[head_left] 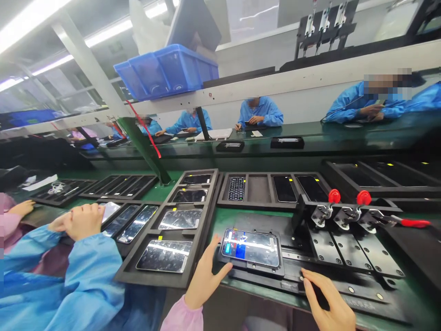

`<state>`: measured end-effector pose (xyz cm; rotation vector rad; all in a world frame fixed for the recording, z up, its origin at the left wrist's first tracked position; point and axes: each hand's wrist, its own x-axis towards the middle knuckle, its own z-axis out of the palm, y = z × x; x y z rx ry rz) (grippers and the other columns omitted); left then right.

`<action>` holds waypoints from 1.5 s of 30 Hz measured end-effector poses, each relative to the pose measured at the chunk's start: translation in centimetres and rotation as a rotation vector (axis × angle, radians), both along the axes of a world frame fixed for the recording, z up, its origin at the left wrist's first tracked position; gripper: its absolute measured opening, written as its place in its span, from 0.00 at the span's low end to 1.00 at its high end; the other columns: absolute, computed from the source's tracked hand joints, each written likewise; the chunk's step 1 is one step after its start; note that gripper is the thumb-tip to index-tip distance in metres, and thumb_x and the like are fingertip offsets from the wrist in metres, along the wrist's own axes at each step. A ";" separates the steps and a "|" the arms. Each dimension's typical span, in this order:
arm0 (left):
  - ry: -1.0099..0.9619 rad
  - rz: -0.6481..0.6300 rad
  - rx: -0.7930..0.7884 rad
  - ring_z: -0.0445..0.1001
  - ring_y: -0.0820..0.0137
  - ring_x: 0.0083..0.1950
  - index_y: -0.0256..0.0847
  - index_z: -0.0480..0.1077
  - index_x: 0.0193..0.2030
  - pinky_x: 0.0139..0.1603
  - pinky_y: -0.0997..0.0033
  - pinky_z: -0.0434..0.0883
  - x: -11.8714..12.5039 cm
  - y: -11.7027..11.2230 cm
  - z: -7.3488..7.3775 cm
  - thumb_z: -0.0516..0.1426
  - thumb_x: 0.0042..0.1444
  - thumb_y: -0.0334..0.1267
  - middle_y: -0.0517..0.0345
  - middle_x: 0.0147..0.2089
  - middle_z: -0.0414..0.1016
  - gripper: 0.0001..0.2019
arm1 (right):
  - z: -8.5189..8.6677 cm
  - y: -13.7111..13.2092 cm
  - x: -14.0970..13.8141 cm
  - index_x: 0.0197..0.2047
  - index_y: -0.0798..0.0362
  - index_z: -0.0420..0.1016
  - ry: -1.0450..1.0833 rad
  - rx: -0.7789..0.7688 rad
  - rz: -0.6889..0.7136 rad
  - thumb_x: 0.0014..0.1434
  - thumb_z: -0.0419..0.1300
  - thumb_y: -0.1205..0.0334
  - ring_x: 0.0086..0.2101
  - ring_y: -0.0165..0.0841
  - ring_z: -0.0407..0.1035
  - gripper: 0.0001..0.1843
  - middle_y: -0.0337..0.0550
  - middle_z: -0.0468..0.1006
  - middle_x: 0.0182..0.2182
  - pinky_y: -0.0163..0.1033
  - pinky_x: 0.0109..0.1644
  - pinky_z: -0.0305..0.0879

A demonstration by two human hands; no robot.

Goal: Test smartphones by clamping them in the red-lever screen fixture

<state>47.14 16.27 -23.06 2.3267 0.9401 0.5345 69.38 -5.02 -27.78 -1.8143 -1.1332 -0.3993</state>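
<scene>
A smartphone [250, 247] with a lit screen showing blue and red patches lies face up in the black holder [280, 257] of a test fixture. At the holder's left end is my left hand [207, 276], its thumb and fingers spread apart around the near corner; whether it presses on the holder I cannot tell. My right hand [330, 301] is at the front edge of the fixture's black base [358, 299], index finger stretched out and thumb apart, holding nothing visible. Red-knobbed toggle clamps [347, 216] stand above metal blocks on the fixture's right.
Left of the fixture, a black foam tray [165, 230] holds several phones. Behind it lies another tray [258, 207] with phones. A co-worker's clasped hands [81, 220] in blue sleeves are close on the left. A blue bin [165, 71] sits on the overhead shelf.
</scene>
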 end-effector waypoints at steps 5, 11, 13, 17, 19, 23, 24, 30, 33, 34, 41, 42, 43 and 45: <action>0.060 -0.065 0.013 0.48 0.61 0.68 0.53 0.55 0.61 0.64 0.57 0.53 0.2 -0.2 0.5 0.50 0.58 0.44 0.56 0.69 0.43 0.23 | -0.3 0.0 0.2 0.41 0.53 0.72 0.000 -0.004 0.010 0.58 0.55 0.60 0.39 0.34 0.71 0.10 0.42 0.76 0.38 0.39 0.48 0.65; 0.054 -0.056 -0.007 0.47 0.61 0.68 0.53 0.47 0.64 0.65 0.57 0.52 0.3 -0.3 0.7 0.52 0.57 0.46 0.54 0.70 0.41 0.29 | -0.5 -0.3 0.1 0.42 0.52 0.71 0.012 -0.008 0.014 0.58 0.55 0.61 0.39 0.35 0.71 0.09 0.43 0.76 0.38 0.41 0.47 0.66; 0.050 -0.060 -0.010 0.46 0.62 0.68 0.53 0.47 0.64 0.65 0.58 0.52 0.5 -0.3 0.7 0.52 0.57 0.46 0.55 0.70 0.41 0.29 | 0.0 0.4 -0.1 0.44 0.52 0.70 0.008 -0.013 0.028 0.58 0.55 0.62 0.41 0.35 0.70 0.10 0.44 0.75 0.39 0.42 0.48 0.66; 0.014 -0.049 -0.012 0.45 0.61 0.68 0.52 0.45 0.65 0.65 0.56 0.51 0.9 -0.3 0.5 0.53 0.56 0.44 0.54 0.70 0.40 0.31 | 2.6 4.1 -0.6 0.55 0.52 0.63 -0.119 -0.191 0.204 0.59 0.54 0.59 0.52 0.40 0.63 0.21 0.47 0.71 0.50 0.50 0.55 0.61; -0.017 -0.038 -0.007 0.44 0.60 0.69 0.51 0.42 0.66 0.66 0.54 0.50 1.0 -0.1 0.3 0.54 0.55 0.45 0.53 0.70 0.41 0.35 | 4.0 6.4 -0.7 0.60 0.50 0.57 -0.207 -0.339 0.298 0.60 0.52 0.55 0.56 0.43 0.58 0.26 0.47 0.67 0.54 0.59 0.57 0.56; -0.040 -0.027 -0.026 0.42 0.61 0.69 0.49 0.36 0.66 0.66 0.54 0.47 1.0 0.2 -0.2 0.56 0.53 0.45 0.53 0.69 0.42 0.40 | 5.3 8.9 -0.8 0.63 0.49 0.50 -0.233 -0.462 0.383 0.62 0.48 0.52 0.58 0.47 0.55 0.27 0.49 0.66 0.55 0.70 0.55 0.49; -0.041 -0.024 -0.034 0.42 0.61 0.69 0.49 0.36 0.67 0.66 0.54 0.47 0.9 0.3 -0.2 0.56 0.53 0.45 0.53 0.69 0.43 0.40 | 5.3 8.9 -0.8 0.63 0.49 0.50 -0.214 -0.473 0.405 0.63 0.47 0.53 0.58 0.46 0.55 0.27 0.48 0.67 0.54 0.71 0.55 0.47; -0.078 0.008 -0.095 0.45 0.61 0.68 0.49 0.34 0.67 0.65 0.53 0.50 1.0 0.4 -0.3 0.57 0.51 0.46 0.52 0.69 0.43 0.42 | 4.2 7.0 -0.4 0.60 0.50 0.56 -0.129 -0.350 0.396 0.62 0.50 0.59 0.54 0.38 0.61 0.23 0.46 0.74 0.46 0.60 0.60 0.50; -0.082 0.032 -0.116 0.46 0.60 0.68 0.50 0.35 0.67 0.64 0.53 0.53 1.2 0.4 -0.3 0.56 0.52 0.47 0.52 0.69 0.44 0.41 | 4.1 7.0 0.0 0.57 0.50 0.60 -0.121 -0.296 0.339 0.61 0.51 0.60 0.54 0.39 0.62 0.21 0.46 0.71 0.50 0.55 0.59 0.57; -0.083 0.037 -0.114 0.46 0.60 0.68 0.50 0.36 0.67 0.64 0.54 0.54 1.2 0.4 -0.2 0.56 0.53 0.47 0.53 0.69 0.44 0.40 | 4.1 7.1 0.2 0.57 0.50 0.61 -0.114 -0.292 0.324 0.61 0.51 0.60 0.54 0.39 0.61 0.21 0.46 0.71 0.50 0.54 0.58 0.58; -0.100 0.056 -0.122 0.49 0.61 0.67 0.50 0.39 0.66 0.63 0.56 0.56 1.7 0.9 -0.6 0.53 0.56 0.46 0.55 0.68 0.46 0.35 | 3.7 7.7 0.7 0.57 0.50 0.60 -0.101 -0.324 0.303 0.61 0.51 0.59 0.55 0.40 0.59 0.21 0.46 0.69 0.52 0.55 0.57 0.59; -0.106 0.058 -0.132 0.49 0.62 0.67 0.50 0.39 0.66 0.63 0.56 0.56 1.8 1.0 -0.7 0.52 0.56 0.46 0.55 0.68 0.46 0.34 | 3.6 7.7 0.7 0.57 0.50 0.60 -0.098 -0.326 0.298 0.61 0.51 0.59 0.55 0.41 0.59 0.21 0.46 0.69 0.52 0.55 0.57 0.60; -0.112 0.061 -0.142 0.50 0.62 0.67 0.50 0.40 0.66 0.63 0.56 0.56 1.8 1.1 -0.8 0.52 0.57 0.46 0.55 0.68 0.46 0.34 | 3.6 7.7 0.8 0.57 0.50 0.60 -0.091 -0.327 0.290 0.61 0.51 0.59 0.55 0.41 0.59 0.21 0.46 0.69 0.52 0.55 0.57 0.60; -0.129 0.073 -0.151 0.51 0.62 0.66 0.49 0.41 0.66 0.62 0.56 0.57 2.0 1.2 -0.8 0.51 0.57 0.47 0.54 0.68 0.48 0.33 | 3.5 7.7 0.9 0.57 0.51 0.59 -0.073 -0.323 0.270 0.61 0.51 0.59 0.55 0.41 0.59 0.21 0.46 0.69 0.52 0.54 0.56 0.62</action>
